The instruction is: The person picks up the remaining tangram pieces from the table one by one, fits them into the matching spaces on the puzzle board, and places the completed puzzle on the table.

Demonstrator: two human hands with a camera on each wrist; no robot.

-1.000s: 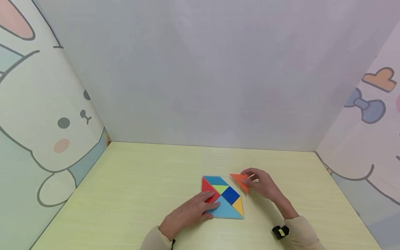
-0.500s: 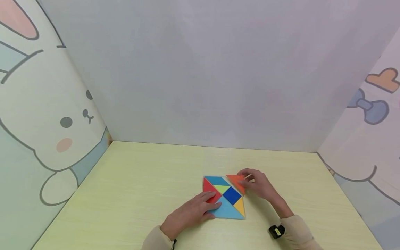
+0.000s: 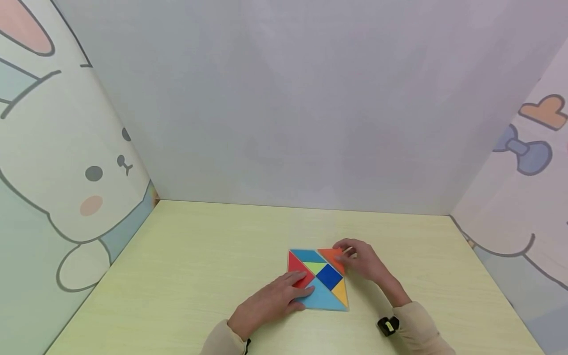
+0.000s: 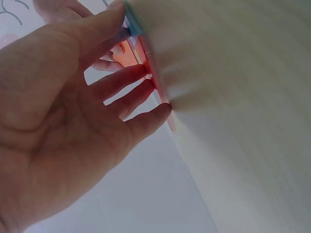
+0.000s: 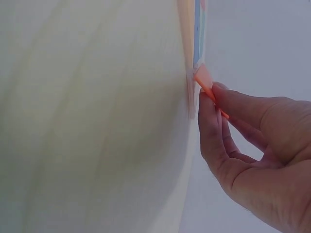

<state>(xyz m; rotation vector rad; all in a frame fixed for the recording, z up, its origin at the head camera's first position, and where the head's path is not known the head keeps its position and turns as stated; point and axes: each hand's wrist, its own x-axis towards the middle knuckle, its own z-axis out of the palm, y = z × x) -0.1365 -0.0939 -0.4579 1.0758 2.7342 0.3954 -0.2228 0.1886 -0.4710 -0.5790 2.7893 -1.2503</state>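
Observation:
A square tangram with a clear rim lies on the table in the head view. In it sit a red triangle (image 3: 297, 266), a light blue triangle (image 3: 323, 299), a teal piece (image 3: 306, 256), a light green triangle (image 3: 314, 267), a dark blue square (image 3: 330, 277) and a yellow triangle (image 3: 340, 293). My left hand (image 3: 271, 299) rests on its lower left with fingers extended over the red and light blue triangles. Between thumb and fingers, my right hand (image 3: 361, 260) pinches an orange triangle (image 5: 205, 80) at the upper right corner. That triangle is tilted in the right wrist view, its lower edge right at the rim.
The pale wooden table (image 3: 213, 246) extends around the tangram. A plain grey wall (image 3: 284, 123) stands behind it, with cartoon-printed panels at the left (image 3: 66, 172) and right (image 3: 523, 207). A black device (image 3: 388, 326) is at the right wrist.
My right hand has moved left with the orange triangle, from beside the tangram to over its upper right corner. The left hand has stayed on the pieces.

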